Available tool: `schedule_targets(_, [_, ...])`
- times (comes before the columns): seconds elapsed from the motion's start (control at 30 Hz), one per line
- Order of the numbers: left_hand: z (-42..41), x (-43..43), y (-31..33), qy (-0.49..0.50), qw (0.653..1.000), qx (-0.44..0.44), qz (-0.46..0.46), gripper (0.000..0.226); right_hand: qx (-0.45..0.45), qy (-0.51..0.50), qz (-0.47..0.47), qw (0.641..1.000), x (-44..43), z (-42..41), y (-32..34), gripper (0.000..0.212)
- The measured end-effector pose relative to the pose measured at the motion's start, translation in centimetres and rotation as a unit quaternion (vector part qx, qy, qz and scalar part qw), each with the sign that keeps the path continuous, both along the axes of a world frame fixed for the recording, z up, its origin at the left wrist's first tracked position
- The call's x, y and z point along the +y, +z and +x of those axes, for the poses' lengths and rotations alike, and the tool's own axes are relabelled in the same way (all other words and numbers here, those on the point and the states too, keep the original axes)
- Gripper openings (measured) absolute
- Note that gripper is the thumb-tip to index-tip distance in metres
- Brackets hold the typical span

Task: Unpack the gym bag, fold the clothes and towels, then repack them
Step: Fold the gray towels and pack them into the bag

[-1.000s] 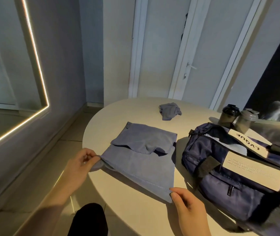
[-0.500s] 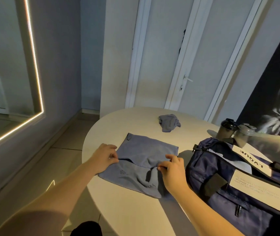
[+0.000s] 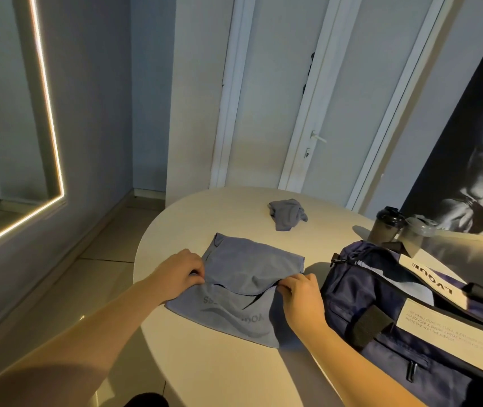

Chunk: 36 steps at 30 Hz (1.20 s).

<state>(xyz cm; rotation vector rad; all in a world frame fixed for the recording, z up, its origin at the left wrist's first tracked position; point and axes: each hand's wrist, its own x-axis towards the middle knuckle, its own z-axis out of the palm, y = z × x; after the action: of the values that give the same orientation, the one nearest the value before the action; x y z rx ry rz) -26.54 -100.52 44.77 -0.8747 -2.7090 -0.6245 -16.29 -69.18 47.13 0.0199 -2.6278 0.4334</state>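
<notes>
A blue-grey towel (image 3: 243,289) lies partly folded on the round pale table (image 3: 211,368), its far flap turned toward me and printed lettering showing on the near part. My left hand (image 3: 183,271) pinches the towel's left edge at the fold. My right hand (image 3: 299,292) pinches its right edge beside the navy gym bag (image 3: 416,327). A second, crumpled blue-grey cloth (image 3: 287,214) sits farther back on the table.
Two lidded shaker bottles (image 3: 387,227) stand behind the bag at the table's right. A lit mirror (image 3: 14,118) hangs on the left wall, white doors (image 3: 316,98) stand behind the table, and tiled floor (image 3: 105,257) lies to the left.
My hands carried the towel's near edge up off the table's front and laid it over the middle. They now grip the two ends of the fold. The view has tilted up.
</notes>
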Motion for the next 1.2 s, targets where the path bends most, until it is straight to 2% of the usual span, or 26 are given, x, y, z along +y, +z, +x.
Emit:
schedule_targets(0.13, [0.3, -0.2, -0.2, -0.014, 0.998, 0.061, 0.013, 0.008, 0.009, -0.005, -0.004, 1.0, 0.1, 0.2, 0.2, 0.019])
schedule_targets(0.33, [0.2, -1.0, -0.6, -0.018, 0.999, 0.029, 0.011, 0.011, -0.028, 0.013, 0.021, 0.999, 0.3, 0.5, -0.4, 0.019])
schedule_targets(0.5, [0.7, -1.5, -1.1, -0.005, 0.999, 0.03, 0.028, 0.011, -0.047, 0.04, 0.002, 0.998, 0.5, 1.4, -1.2, 0.018])
schedule_targets(0.57, [0.7, -1.7, -1.3, -0.001, 0.999, 0.027, 0.04, 0.01, -0.05, 0.047, 0.032, 0.997, 0.8, 1.7, -1.6, 0.018])
schedule_targets(0.8, [0.2, -1.3, -1.4, 0.003, 1.0, 0.009, 0.028, 0.011, -0.009, 0.008, 0.067, 0.998, 1.4, 0.6, -3.7, 0.019])
schedule_targets(0.97, [0.2, -1.2, -0.3, 0.039, 0.998, 0.013, 0.037, 0.014, 0.006, 0.02, 0.024, 0.999, 0.9, 0.9, -1.9, 0.014])
schedule_targets(1.2, [0.7, -0.1, 0.2, -0.067, 0.998, -0.006, -0.017, 0.011, 0.056, 0.039, 0.02, 0.997, 1.1, -0.1, 1.1, 0.011])
